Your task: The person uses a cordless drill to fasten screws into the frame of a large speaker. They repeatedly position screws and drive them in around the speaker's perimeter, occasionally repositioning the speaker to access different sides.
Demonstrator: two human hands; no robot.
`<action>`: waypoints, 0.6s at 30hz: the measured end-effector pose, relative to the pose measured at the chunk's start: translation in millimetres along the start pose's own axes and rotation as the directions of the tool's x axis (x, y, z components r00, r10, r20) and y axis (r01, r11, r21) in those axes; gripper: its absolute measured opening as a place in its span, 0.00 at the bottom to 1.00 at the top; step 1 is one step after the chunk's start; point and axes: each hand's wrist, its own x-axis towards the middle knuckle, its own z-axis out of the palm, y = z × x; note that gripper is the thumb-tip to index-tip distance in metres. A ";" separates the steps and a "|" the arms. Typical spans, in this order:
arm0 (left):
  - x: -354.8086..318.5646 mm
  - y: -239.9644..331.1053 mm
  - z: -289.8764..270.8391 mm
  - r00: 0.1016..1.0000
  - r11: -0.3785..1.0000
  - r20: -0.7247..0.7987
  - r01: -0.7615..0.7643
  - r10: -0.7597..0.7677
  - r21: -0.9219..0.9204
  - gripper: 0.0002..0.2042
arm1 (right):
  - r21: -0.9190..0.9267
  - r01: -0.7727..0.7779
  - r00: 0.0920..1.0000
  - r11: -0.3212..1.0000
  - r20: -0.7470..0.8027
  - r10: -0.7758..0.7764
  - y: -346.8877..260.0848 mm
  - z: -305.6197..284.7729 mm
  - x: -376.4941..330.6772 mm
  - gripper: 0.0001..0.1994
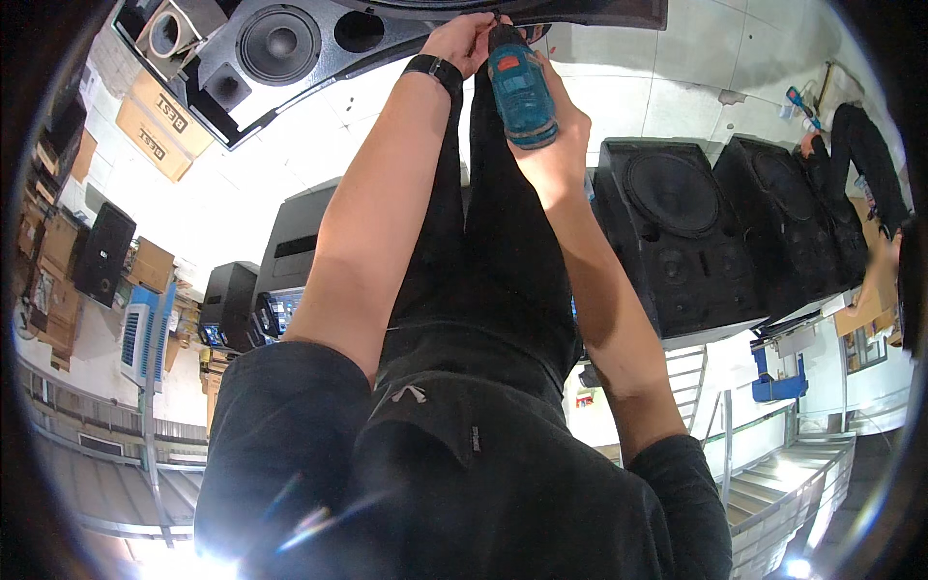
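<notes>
My right hand [568, 130] is wrapped around the handle of a teal and black cordless drill [522, 92]. The drill's nose points away from me, at the near edge of a large black speaker cabinet [406, 58]. Close beside the drill's tip, my left hand [458, 43] has its fingers pinched together at that edge, with a black watch [433, 70] on the wrist. Whatever sits between those fingers is too small to make out. A round speaker driver [280, 43] is set in the cabinet's panel, left of my hands.
Two black speakers [672, 193] stand close together on my right. Farther right is another person [865, 145] in dark clothes, near a blue tool [800, 104]. A brown carton [162, 124] lies at the left, and dark cabinets with lit panels [282, 307] stand behind my left arm.
</notes>
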 end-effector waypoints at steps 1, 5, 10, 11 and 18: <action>3.5 -0.3 -0.6 1.000 1.000 -0.017 -0.004 0.005 0.021 0.11 | -0.014 0.015 1.000 1.000 0.005 -0.015 1.0 0.6 1.2 0.38; 20.0 -6.7 -8.5 0.996 0.998 -0.090 -0.015 0.021 0.069 0.13 | -0.060 0.046 0.999 0.997 0.020 -0.045 7.2 3.1 3.1 0.36; 32.8 -8.6 -15.7 0.999 0.999 -0.040 0.025 -0.025 0.020 0.14 | -0.017 0.055 0.998 0.998 0.006 -0.055 17.3 3.8 8.4 0.40; 32.6 -8.5 -15.2 0.999 1.000 -0.029 0.022 -0.022 0.005 0.13 | -0.010 0.050 0.999 0.999 0.012 -0.050 18.3 3.4 9.1 0.40; 26.5 -9.4 -4.2 0.995 0.998 -0.098 -0.003 -0.004 -0.065 0.13 | 0.002 0.064 0.997 0.998 0.034 -0.064 15.8 -1.9 17.8 0.37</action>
